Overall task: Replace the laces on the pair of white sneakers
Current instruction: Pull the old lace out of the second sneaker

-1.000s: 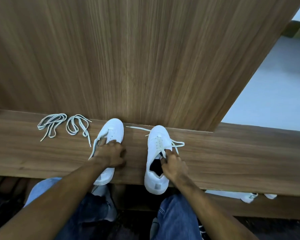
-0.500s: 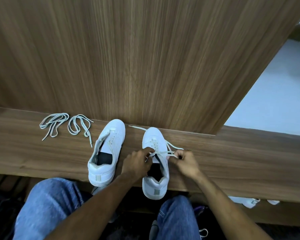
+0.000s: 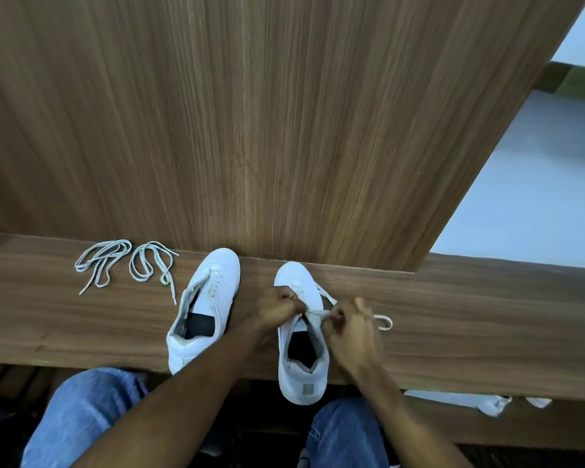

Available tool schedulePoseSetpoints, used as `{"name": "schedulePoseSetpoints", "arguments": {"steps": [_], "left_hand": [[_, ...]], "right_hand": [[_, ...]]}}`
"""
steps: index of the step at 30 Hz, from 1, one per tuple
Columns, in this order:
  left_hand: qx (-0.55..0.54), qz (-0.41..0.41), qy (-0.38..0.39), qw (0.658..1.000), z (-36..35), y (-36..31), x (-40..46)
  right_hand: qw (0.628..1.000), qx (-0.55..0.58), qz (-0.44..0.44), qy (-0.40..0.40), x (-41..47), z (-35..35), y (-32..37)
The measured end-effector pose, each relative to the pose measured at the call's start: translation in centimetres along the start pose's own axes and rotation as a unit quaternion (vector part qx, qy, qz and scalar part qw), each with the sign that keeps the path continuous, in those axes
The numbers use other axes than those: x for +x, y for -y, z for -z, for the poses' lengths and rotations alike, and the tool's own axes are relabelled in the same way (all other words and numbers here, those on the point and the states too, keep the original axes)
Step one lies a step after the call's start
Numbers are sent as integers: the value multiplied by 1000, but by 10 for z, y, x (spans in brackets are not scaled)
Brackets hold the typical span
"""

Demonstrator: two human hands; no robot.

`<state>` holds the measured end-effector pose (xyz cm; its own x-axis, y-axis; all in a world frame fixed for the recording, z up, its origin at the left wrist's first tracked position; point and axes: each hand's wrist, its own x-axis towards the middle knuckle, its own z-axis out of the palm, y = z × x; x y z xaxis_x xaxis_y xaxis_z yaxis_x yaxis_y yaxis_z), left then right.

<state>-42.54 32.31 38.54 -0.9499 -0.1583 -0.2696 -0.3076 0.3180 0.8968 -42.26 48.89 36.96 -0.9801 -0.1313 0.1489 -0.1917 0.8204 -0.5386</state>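
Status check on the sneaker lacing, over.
Left hand and right hand both pinching the lace on the right sneaker. Left sneaker untouched. Two loose laces lying aside, nothing blocking.

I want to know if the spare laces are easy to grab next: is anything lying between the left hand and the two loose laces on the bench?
Only the left sneaker stands between them. The left hand is at the right sneaker, pinching its lace; the loose laces lie beyond, on bare bench.
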Motion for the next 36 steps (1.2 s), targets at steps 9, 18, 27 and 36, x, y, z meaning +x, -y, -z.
{"name": "schedulePoseSetpoints", "arguments": {"steps": [9, 18, 27, 36], "left_hand": [[-232, 72, -35, 969, 29, -58, 5], [-299, 112, 35, 947, 52, -66, 3], [-312, 14, -74, 947, 111, -129, 17], [204, 27, -190, 960, 74, -28, 29]], "right_hand": [[995, -12, -27, 97, -6, -14, 9], [995, -24, 30, 90, -10, -28, 10], [994, -48, 34, 95, -5, -27, 12], [991, -64, 27, 118, 0, -19, 12]]}}
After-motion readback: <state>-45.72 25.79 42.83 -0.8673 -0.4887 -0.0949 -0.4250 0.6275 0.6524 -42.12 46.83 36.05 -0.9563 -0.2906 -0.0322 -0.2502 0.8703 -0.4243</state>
